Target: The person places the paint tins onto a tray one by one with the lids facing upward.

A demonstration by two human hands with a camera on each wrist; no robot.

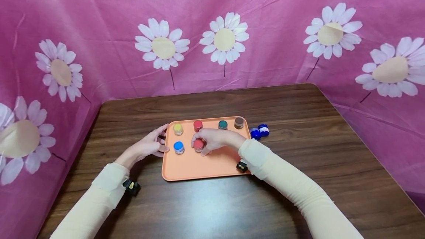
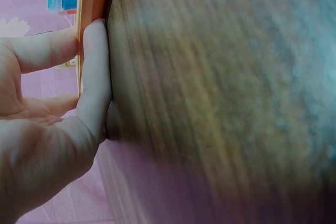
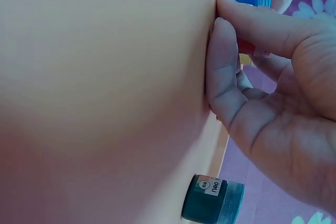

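Note:
My right hand (image 1: 212,139) holds a small paint jar with a red lid (image 1: 198,145), its fingers and thumb around the sides. This jar stands in the front row on an orange tray (image 1: 199,169). In the right wrist view, the fingers mostly hide the red jar (image 3: 245,45). On the tray's left edge, my left hand (image 1: 151,145) grips the rim; the left wrist view shows one finger (image 2: 95,72) along its outer side. Beside the held jar is a blue paint jar (image 1: 178,147). Behind them stand yellow (image 1: 178,130), red (image 1: 197,125), green (image 1: 223,124) and brown (image 1: 238,123) paint jars.
Two dark blue paint jars, one nearer (image 1: 255,133) and one farther (image 1: 263,130), are on the brown wooden table (image 1: 299,121) just right of the tray. A pink cloth (image 1: 265,47) with white flowers surrounds the table's back and sides.

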